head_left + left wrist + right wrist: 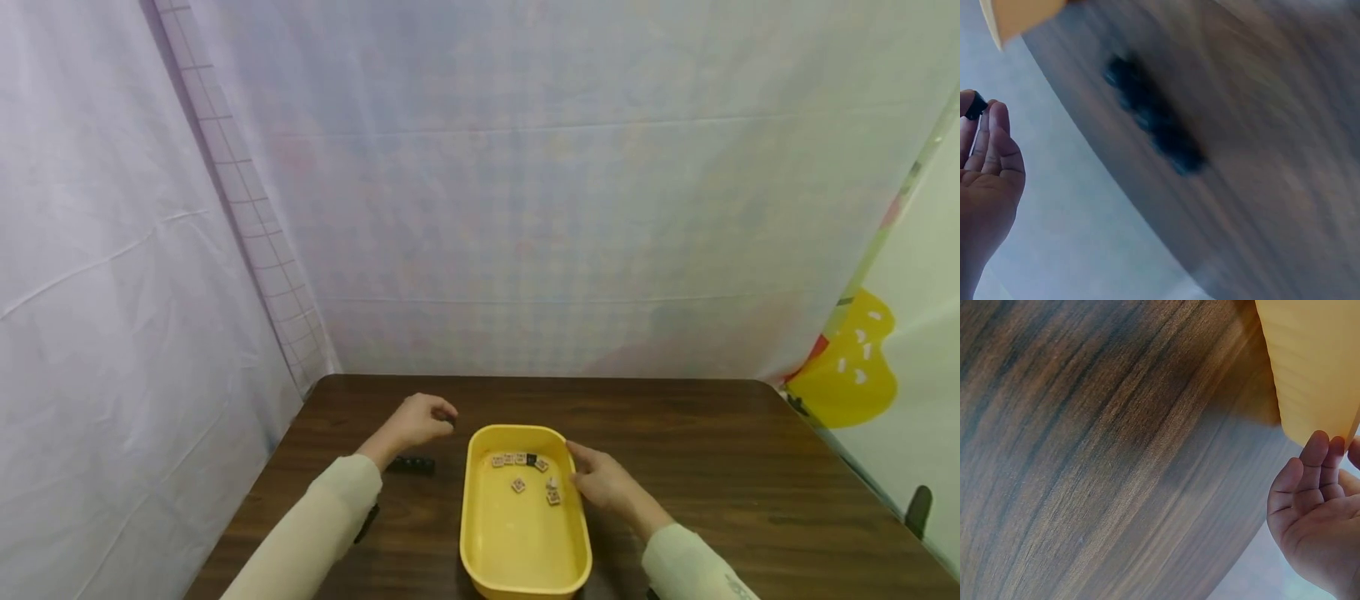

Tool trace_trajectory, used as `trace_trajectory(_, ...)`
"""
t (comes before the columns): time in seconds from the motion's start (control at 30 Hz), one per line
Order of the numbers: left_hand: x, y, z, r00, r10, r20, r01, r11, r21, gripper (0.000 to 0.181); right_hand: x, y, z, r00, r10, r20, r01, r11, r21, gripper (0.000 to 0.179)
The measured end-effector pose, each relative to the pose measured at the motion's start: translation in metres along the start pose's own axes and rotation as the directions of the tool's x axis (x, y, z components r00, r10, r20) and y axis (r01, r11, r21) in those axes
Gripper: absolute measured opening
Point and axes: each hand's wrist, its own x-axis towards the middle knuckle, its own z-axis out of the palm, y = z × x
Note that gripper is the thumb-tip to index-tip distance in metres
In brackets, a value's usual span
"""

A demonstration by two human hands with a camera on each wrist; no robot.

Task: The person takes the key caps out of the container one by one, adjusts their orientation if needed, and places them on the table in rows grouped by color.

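Note:
My left hand (pixel 418 421) is raised over the table, left of a yellow plastic tub (pixel 517 542). Between its thumb and fingertips it pinches a small black block (pixel 975 106). Below it on the table lies a row of similar black blocks (pixel 1154 119), blurred in the left wrist view. My right hand (pixel 607 483) grips the tub's far right rim, thumb over the edge and fingers against the outer wall. Inside the tub are several small pale tiles with dark marks (pixel 518 484); some line up near the far end, with one black block (pixel 531 459) among them.
The dark wood table (pixel 705 467) extends right of the tub. White curtains (pixel 525 208) hang behind it and on the left. A yellow patterned shape (pixel 847 367) shows on the sheet at right.

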Motion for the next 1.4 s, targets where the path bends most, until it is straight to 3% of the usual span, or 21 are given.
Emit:
trace_trajectory(0.13, -0.017, -0.029, -0.014, 0.995, -0.069, -0.077, 0.064, 0.996, -0.064, 0.021, 0.000, 0.000, 0.000, 1.000, 0.005, 0.004, -0.005, 1.000, 0.006, 0.056)
trace_trajectory(0.27, -0.033, -0.056, -0.025, 0.980, -0.144, -0.135, 0.131, 0.986, -0.107, 0.025, 0.000, -0.001, -0.001, 1.000, 0.006, 0.005, -0.006, 1.000, 0.012, 0.057)
trace_trajectory(0.4, -0.044, -0.078, -0.033, 0.967, -0.186, -0.174, 0.175, 0.982, -0.077, 0.025, 0.000, -0.002, -0.001, 1.000, 0.008, 0.006, -0.008, 1.000, 0.009, 0.057)
trace_trajectory(0.57, -0.050, -0.096, -0.036, 0.964, -0.193, -0.182, 0.190, 0.981, -0.035, 0.024, -0.001, -0.002, -0.002, 1.000, 0.015, 0.010, -0.015, 1.000, 0.005, 0.056)
trace_trajectory(0.9, -0.059, -0.114, -0.028, 0.965, -0.221, -0.143, 0.220, 0.975, -0.019, 0.022, -0.002, -0.001, 0.000, 1.000, 0.012, -0.002, -0.012, 1.000, 0.007, 0.055)
trace_trajectory(1.4, -0.060, -0.114, -0.021, 0.968, -0.225, -0.112, 0.226, 0.974, -0.009, 0.026, -0.001, -0.003, 0.001, 1.000, 0.021, 0.003, -0.021, 1.000, 0.008, 0.056)
